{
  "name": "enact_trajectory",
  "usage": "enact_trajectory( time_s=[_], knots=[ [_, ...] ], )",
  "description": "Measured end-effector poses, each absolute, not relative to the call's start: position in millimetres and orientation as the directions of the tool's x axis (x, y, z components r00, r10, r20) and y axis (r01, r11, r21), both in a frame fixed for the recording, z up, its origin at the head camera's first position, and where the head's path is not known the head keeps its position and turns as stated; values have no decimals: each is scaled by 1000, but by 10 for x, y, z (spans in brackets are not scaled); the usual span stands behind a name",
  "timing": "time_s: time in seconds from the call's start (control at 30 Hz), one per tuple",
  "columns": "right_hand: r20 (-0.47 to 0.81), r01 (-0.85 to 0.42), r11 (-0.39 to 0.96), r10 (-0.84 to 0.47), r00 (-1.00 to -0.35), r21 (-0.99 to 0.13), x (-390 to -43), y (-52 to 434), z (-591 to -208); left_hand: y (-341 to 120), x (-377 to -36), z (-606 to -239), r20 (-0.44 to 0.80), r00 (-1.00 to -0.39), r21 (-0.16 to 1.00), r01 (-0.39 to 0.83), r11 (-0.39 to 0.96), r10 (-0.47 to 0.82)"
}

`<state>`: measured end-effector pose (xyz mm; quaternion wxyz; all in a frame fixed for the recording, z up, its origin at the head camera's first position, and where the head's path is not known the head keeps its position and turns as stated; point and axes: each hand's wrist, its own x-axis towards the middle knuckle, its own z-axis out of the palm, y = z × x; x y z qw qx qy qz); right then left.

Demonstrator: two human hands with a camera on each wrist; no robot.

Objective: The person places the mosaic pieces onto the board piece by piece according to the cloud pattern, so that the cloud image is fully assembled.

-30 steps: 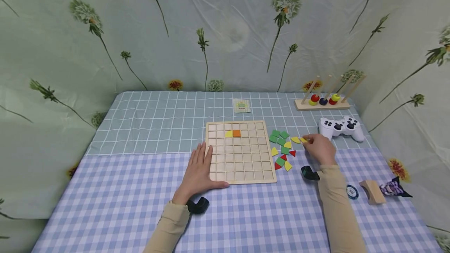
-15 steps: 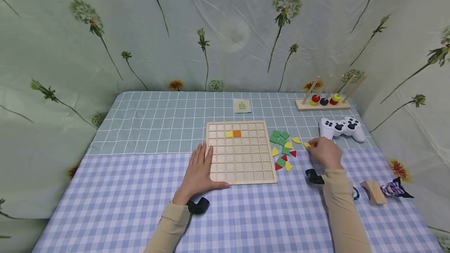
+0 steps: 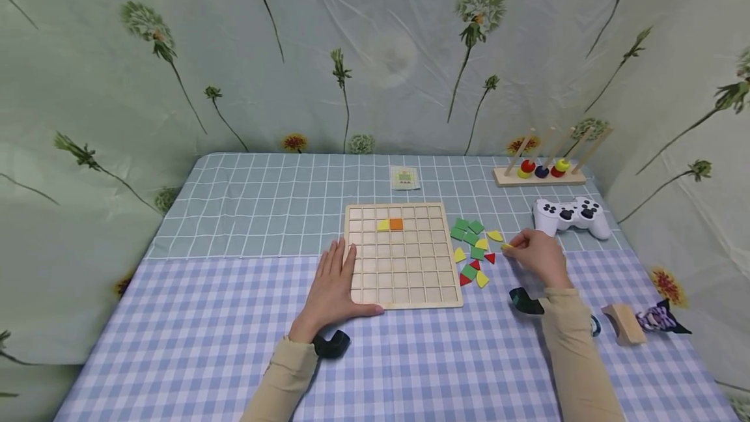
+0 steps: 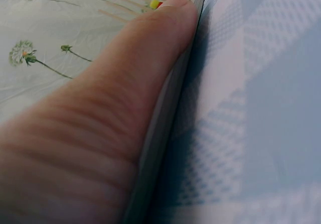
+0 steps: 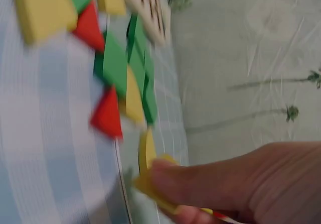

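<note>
My right hand (image 3: 538, 258) pinches a yellow quarter-circle piece (image 5: 153, 190) between thumb and fingers, right of a scatter of loose flat pieces. Another yellow piece (image 3: 495, 236) lies just left of its fingertips. The scatter holds several green squares (image 3: 471, 238), red triangles (image 3: 489, 258) and yellow quarter-circles (image 3: 482, 279). My left hand (image 3: 334, 288) lies with straight fingers along the left edge of a wooden grid board (image 3: 408, 272), its thumb (image 4: 150, 48) against the near edge. Side by side in the grid's upper part sit a yellow piece (image 3: 383, 225) and an orange square (image 3: 396, 224).
Behind the board lies a small pattern card (image 3: 405, 178). At the back right stand a wooden peg stand (image 3: 539, 177) with coloured beads and a white game controller (image 3: 571, 215). A wooden arch block (image 3: 624, 324) and a purple-black wrapped item (image 3: 659, 318) lie at the right.
My right hand, with the yellow piece pinched, first shifts right, then comes slightly back left and nearer the body. The left hand stays in place on the board.
</note>
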<state>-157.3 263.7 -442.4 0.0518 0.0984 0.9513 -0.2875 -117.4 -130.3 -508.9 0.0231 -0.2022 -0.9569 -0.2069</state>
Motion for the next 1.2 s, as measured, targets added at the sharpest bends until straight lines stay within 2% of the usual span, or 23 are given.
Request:
enact_trajectory(
  time_s=[0.2, 0.47, 0.63, 0.77, 0.9, 1.2],
  knots=[
    [-19, 53, 788, 53, -998, -614, -1682, 2334, -4492, -1298, -1180, -5084, 136, -915, 386, 402, 830, 380],
    [138, -146, 706, -69, -988, -693, -1891, 1815, -4532, -1283, -1196, -5062, 107, -917, 395, 394, 830, 384],
    [120, -149, 680, -89, -989, -718, -2010, 1519, -4507, -1287, -1197, -5082, 135, -915, 391, 403, 828, 381],
    [79, -132, 681, -108, -991, -721, -2091, 1369, -4540, -1283, -1200, -5082, 107, -920, 389, 389, 835, 378],
    [65, -132, 670, -124, -990, -731, -2142, 1279, -4593, -1278, -1192, -5068, 70, -925, 390, 369, 844, 373],
    [74, -139, 693, -123, -990, -708, -2196, 1164, -4664, -1296, -1181, -5070, 75, -927, 382, 366, 848, 366]
  ],
)
